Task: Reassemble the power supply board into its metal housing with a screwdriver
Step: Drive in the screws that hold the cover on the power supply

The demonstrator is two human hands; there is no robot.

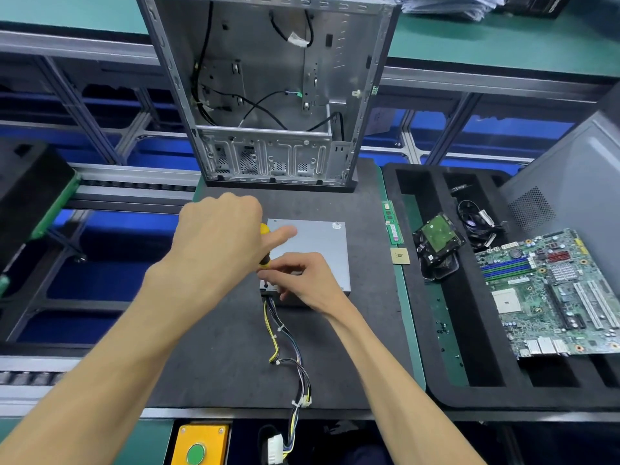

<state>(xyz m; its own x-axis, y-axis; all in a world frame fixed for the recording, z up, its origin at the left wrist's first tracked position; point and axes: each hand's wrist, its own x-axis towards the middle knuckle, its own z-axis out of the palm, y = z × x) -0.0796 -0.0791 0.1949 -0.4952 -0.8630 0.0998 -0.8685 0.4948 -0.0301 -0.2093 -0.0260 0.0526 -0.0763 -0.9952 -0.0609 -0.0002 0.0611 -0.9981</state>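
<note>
One camera only, on my head, wide-angle, edges bowed. Looks forward and down over my forearms at dark work mat [335, 196]. My left hand [218, 243] and right hand [302, 280] sit near frame centre, close to lens. Grey metal box [318, 243] just beyond them. Open computer case [268, 95] stands farther off at top. Foam tray [469, 380] fills right side. No second view to compare.

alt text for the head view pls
A left hand grips a yellow-handled screwdriver upright at the near-left corner of a closed grey power supply housing; the right hand steadies its tip. An empty computer case stands behind.
</note>
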